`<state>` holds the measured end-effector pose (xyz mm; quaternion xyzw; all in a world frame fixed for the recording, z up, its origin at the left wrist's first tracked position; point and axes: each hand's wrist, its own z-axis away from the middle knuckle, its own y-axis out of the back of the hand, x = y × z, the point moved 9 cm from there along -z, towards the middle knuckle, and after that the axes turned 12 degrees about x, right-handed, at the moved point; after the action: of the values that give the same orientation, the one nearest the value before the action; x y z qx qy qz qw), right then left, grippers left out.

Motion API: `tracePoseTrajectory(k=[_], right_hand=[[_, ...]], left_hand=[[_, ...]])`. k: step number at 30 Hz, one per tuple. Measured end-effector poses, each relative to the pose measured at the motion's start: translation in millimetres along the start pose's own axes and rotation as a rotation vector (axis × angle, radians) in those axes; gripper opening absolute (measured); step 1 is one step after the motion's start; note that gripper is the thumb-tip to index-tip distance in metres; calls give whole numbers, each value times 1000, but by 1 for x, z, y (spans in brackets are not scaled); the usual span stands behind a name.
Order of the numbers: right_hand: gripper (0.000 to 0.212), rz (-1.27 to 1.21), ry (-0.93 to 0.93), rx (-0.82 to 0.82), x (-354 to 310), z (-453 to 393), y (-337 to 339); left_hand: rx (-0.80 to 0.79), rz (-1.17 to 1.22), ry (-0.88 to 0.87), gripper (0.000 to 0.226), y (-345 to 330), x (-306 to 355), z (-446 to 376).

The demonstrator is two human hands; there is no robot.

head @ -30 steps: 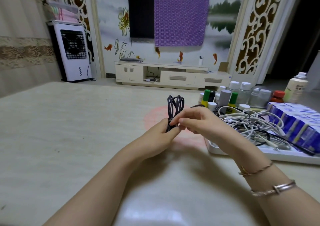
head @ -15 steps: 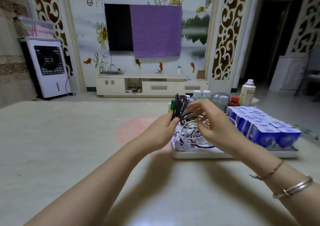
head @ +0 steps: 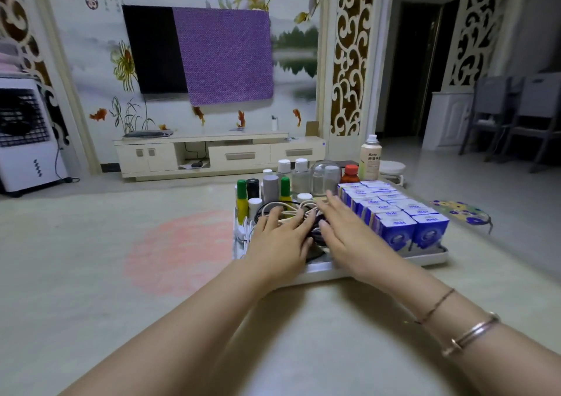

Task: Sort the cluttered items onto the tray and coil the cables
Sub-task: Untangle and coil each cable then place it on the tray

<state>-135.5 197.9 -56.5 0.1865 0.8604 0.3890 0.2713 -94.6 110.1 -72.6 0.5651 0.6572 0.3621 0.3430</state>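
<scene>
White plastic tray (head: pixel 425 260) is sitting on a pale tabletop (head: pixel 91 259), and a person is reaching both bare forearms forward over it. The left hand (head: pixel 280 237) is lying with fingers straight and spread, pressing down on a heap of white cables (head: pixel 288 209) in the tray's left part. The right hand (head: pixel 349 231) is also flat and relaxed, gripping nothing, just beside the left. A dark coiled cable (head: pixel 315 231) is showing in the narrow gap between the two hands, lying on the white heap; its long axis cannot be made out because the hands are hiding most of it. Both hands are about equally close, the coil lying just inward of each thumb. Blue cartons (head: pixel 394 216) are standing in rows on the tray's right part, and small bottles (head: pixel 270 187) are lining its far edge. The coil appears to be getting patted into place.
</scene>
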Motion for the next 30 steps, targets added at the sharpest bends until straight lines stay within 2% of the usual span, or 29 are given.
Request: tracePoseTrajectory(k=[2,6,11,14,18,21,23,25,27,30], right_hand=[[52,98,-46,-108,8,6,-19],[54,253,-76,-138,17,14,-25],[57,192,-75,-137,10,16,-17],[56,104,-20,-85,2,22,-4],[54,-17,-9,-110,0,37,18],[47,-109,-37,7,4,49,42],[37,-119,-53,149,13,56,62],[32,-29,-104,306,28,68,83],[39,47,-250,412,53,80,96],[74,72,-525,359,99,96,92]], left_hand=[[-57,59,20,54,-6,-4,7],[-80,75,-32,57,-13,-10,15],[-37,159,-82,59,-5,-10,19],[85,232,-31,59,15,-16,26],[204,312,55,59,41,-31,44],[179,324,132,63,45,-38,63],[137,354,213,76,41,-44,75],[107,444,296,92,34,-48,85],[91,584,381,106,24,-52,89],[76,712,484,123,9,-53,90]])
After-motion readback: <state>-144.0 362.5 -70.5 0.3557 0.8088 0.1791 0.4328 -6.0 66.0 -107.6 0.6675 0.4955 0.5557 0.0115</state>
